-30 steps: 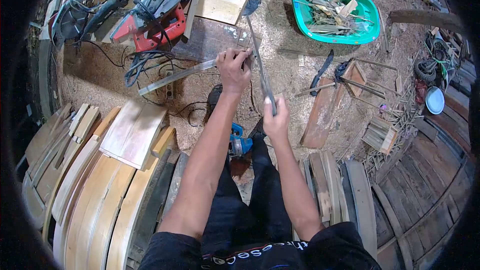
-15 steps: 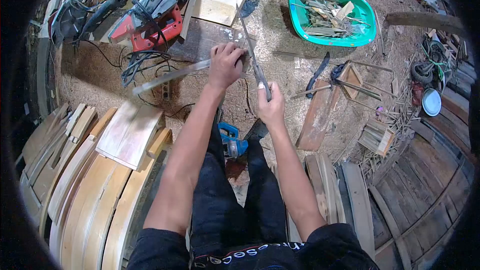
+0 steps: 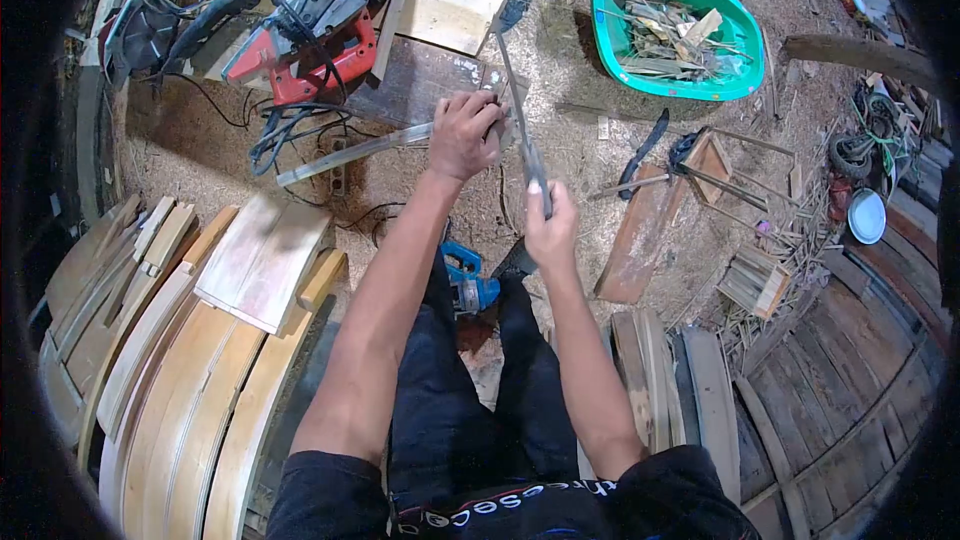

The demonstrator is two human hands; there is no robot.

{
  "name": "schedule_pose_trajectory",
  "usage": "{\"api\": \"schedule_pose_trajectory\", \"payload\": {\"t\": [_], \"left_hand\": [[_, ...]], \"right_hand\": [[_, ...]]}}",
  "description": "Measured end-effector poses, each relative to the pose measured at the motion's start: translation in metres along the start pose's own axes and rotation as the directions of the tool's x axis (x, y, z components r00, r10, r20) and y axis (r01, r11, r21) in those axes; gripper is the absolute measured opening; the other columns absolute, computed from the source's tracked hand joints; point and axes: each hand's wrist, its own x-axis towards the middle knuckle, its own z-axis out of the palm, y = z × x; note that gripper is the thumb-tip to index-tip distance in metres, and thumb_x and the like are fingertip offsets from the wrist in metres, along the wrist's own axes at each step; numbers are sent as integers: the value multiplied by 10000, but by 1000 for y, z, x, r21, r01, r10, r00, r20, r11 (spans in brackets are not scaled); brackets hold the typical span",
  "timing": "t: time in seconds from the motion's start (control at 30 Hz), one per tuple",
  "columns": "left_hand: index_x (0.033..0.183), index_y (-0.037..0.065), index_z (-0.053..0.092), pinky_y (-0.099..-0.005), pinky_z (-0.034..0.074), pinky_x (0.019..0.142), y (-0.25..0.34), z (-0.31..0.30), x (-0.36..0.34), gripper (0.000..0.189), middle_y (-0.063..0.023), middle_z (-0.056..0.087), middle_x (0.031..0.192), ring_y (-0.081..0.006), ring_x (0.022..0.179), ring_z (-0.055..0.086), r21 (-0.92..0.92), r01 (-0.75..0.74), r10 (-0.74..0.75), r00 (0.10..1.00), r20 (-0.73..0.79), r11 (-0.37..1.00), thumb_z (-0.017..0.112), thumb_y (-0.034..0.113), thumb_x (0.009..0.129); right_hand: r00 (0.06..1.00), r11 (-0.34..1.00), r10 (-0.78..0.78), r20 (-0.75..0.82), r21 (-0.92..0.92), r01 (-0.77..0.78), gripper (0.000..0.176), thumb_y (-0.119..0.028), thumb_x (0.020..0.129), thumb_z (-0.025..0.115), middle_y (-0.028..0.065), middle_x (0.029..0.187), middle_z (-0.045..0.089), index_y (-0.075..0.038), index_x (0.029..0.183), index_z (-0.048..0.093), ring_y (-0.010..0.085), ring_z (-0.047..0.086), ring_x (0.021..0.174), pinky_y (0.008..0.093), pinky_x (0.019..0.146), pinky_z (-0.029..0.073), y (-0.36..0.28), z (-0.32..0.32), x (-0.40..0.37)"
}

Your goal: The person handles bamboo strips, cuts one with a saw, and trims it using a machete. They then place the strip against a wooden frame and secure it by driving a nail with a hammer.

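Observation:
My right hand (image 3: 551, 224) is wrapped round the handle of a handsaw (image 3: 519, 105), whose narrow blade points away from me, seen nearly edge-on. My left hand (image 3: 466, 134) grips a long pale strip (image 3: 355, 153) near its right end, fingers curled over it. That strip slants down to the left, its far end out over the floor. The saw blade runs right beside the strip's end, just past my left fingers. Under and beyond the left hand lies a dark plank (image 3: 425, 80); my fingers hide how the strip rests on it.
A red power planer (image 3: 320, 45) and a disc tool (image 3: 160, 35) with cords lie at upper left. A green tub (image 3: 603, 35) holds wood scraps. A blue power tool (image 3: 468, 280) sits by my feet. Boards (image 3: 200, 380) are stacked at left; a small wooden frame (image 3: 712, 168) lies right.
The saw and my right hand have shifted slightly toward me. The whole view has moved a little, and my left hand keeps its grip on the strip.

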Motion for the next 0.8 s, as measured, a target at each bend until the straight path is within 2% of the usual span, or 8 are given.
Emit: {"api": "schedule_pose_trajectory", "payload": {"t": [0.07,0.1,0.2,0.37,0.5,0.63,0.73,0.8], "left_hand": [[920,138,674,-391,425,810,-1,0,1,176,-8,635,1039,-224,980,585,24,-13,14,999,-29,1000,706,156,748],[923,139,677,-390,425,809,-1,-1,4,181,-8,633,1036,-224,979,582,27,-12,12,1000,-18,1000,704,150,744],[950,142,691,-391,425,811,0,-3,3,226,-23,619,1023,-237,971,571,5,-10,10,1000,15,1000,704,122,726],[979,137,714,-393,426,800,1,-8,2,276,-55,561,925,-268,898,543,-33,67,-65,996,58,997,712,79,709],[965,136,719,-404,426,778,-1,-6,4,253,-58,517,858,-271,855,522,-64,28,-28,1000,7,998,720,78,718],[958,135,720,-404,425,771,3,-6,1,241,-57,511,849,-268,859,520,-61,50,-50,999,3,997,725,84,723],[968,141,721,-403,423,772,-1,-6,3,254,-61,506,852,-273,873,516,-37,47,-47,999,17,998,719,83,721],[974,147,721,-406,422,772,-1,-5,1,267,-62,502,854,-276,878,515,-33,22,-22,1000,4,999,712,79,716]], "right_hand": [[997,998,-62,-44,8,63,243,-231,960,603,62,604,515,-38,824,547,148,508,568,330,552,425,23,-4,-31],[1000,1000,27,0,-3,-27,239,-227,958,602,70,611,520,-37,825,545,153,513,566,329,553,427,17,-13,-42],[999,999,42,0,33,-42,240,-217,957,609,72,607,506,-36,818,536,163,499,552,332,542,415,9,-8,-27],[996,996,-88,-23,7,89,249,-209,961,616,66,594,479,-32,810,527,155,472,540,340,526,394,9,3,-14],[997,996,72,15,59,-73,203,-189,959,600,55,612,516,-27,844,559,121,497,579,323,544,414,10,-11,-30],[993,993,-116,-33,-14,115,194,-184,963,591,57,621,522,-21,859,575,121,498,572,320,538,417,6,7,4],[998,999,-48,-45,-15,48,208,-205,971,577,63,616,513,-22,872,582,138,496,572,329,549,420,28,-9,-47],[1000,999,14,11,37,-15,232,-224,965,591,70,619,519,-25,848,567,150,499,573,338,550,416,31,-14,-47]]}}
